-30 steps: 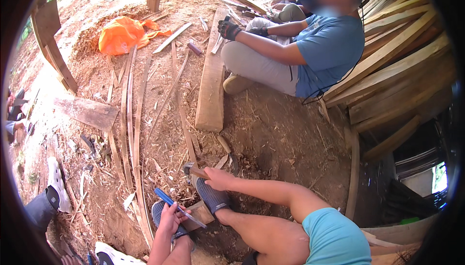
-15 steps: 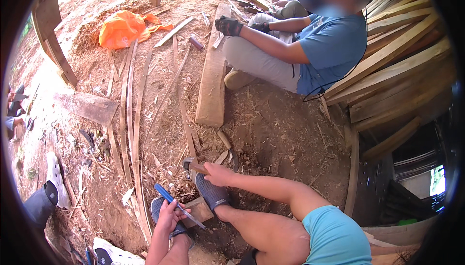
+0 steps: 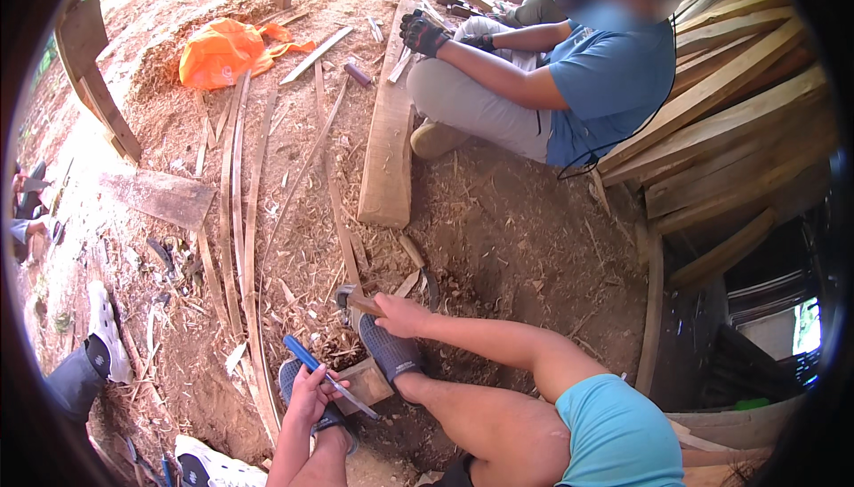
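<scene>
In the head view, the left hand was closed in a grip around a blue-handled blade tool, its thin metal end slanting down to the right toward a small wooden block. That block lay on the dirt floor between the person's two dark slip-on shoes, just beside the right shoe. The right hand was closed around the wooden handle of a hammer, whose head sat low over the wood chips just above the block.

Long thin bamboo strips lay across the ground to the left, running up toward an orange plastic bag. A thick plank lay lengthwise in the middle of the floor. Beyond it sat another person in a blue shirt, a dark glove on one hand. Stacked timber rose on the right.
</scene>
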The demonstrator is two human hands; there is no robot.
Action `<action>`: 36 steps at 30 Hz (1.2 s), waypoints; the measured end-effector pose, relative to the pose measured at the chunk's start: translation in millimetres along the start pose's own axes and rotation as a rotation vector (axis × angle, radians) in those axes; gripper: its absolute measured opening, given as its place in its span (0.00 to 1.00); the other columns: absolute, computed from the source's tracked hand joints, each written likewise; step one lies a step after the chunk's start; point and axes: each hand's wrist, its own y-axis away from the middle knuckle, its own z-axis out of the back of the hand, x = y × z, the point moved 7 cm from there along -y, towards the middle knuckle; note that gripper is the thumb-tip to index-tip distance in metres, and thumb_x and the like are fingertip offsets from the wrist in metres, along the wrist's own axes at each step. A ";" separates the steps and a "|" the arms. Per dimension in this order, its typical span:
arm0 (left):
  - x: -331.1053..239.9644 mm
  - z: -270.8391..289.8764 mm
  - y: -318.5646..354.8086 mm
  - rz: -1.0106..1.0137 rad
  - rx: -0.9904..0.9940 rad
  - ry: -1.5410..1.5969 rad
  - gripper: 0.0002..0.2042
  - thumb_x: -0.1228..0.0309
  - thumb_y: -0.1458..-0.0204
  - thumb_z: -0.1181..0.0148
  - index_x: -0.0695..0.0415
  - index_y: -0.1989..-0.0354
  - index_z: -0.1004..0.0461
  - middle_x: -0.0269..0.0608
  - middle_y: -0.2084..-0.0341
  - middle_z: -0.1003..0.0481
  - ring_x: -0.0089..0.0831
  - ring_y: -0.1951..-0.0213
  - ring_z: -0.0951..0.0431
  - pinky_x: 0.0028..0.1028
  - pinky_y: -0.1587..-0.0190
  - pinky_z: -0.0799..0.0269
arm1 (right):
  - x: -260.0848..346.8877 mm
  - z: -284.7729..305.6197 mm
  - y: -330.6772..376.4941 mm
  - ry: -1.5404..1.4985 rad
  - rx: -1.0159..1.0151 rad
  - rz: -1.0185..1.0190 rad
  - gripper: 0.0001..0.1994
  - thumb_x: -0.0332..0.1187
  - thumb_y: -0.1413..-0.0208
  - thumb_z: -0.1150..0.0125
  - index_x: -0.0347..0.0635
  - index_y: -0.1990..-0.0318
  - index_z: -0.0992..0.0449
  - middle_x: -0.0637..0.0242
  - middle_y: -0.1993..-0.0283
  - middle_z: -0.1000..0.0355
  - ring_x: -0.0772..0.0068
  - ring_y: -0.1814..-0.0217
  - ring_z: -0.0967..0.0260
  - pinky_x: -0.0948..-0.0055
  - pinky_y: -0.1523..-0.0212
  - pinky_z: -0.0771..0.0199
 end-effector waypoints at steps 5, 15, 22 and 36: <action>1.8 -1.1 -1.9 -0.003 -0.010 -0.023 0.10 0.68 0.39 0.48 0.53 0.56 0.42 0.42 0.68 0.26 0.44 0.67 0.17 0.34 0.71 0.19 | -3.2 0.2 0.4 -0.009 0.007 -0.012 0.19 0.38 0.43 0.41 0.36 0.52 0.39 0.45 0.52 0.31 0.41 0.47 0.33 0.52 0.48 0.33; -2.3 -6.1 -1.3 -0.040 -0.004 0.016 0.11 0.73 0.41 0.44 0.52 0.56 0.40 0.40 0.67 0.27 0.45 0.65 0.18 0.33 0.73 0.20 | -3.9 18.0 2.2 -0.050 -0.040 0.055 0.18 0.43 0.45 0.42 0.36 0.59 0.31 0.46 0.60 0.29 0.43 0.51 0.30 0.54 0.52 0.30; -18.4 8.5 -15.4 -0.031 -0.078 0.070 0.12 0.72 0.41 0.44 0.55 0.53 0.40 0.39 0.63 0.26 0.38 0.60 0.19 0.27 0.68 0.22 | -28.7 -5.7 11.7 -0.346 -0.165 0.032 0.15 0.38 0.40 0.45 0.33 0.58 0.26 0.52 0.69 0.26 0.61 0.66 0.26 0.64 0.62 0.28; -77.1 -21.0 -25.7 -0.206 -0.013 -0.292 0.21 0.69 0.48 0.35 0.57 0.51 0.39 0.42 0.58 0.26 0.38 0.59 0.18 0.36 0.56 0.18 | -41.4 6.4 17.7 -0.225 -0.226 0.010 0.17 0.40 0.40 0.43 0.33 0.54 0.26 0.50 0.67 0.25 0.58 0.64 0.26 0.64 0.60 0.28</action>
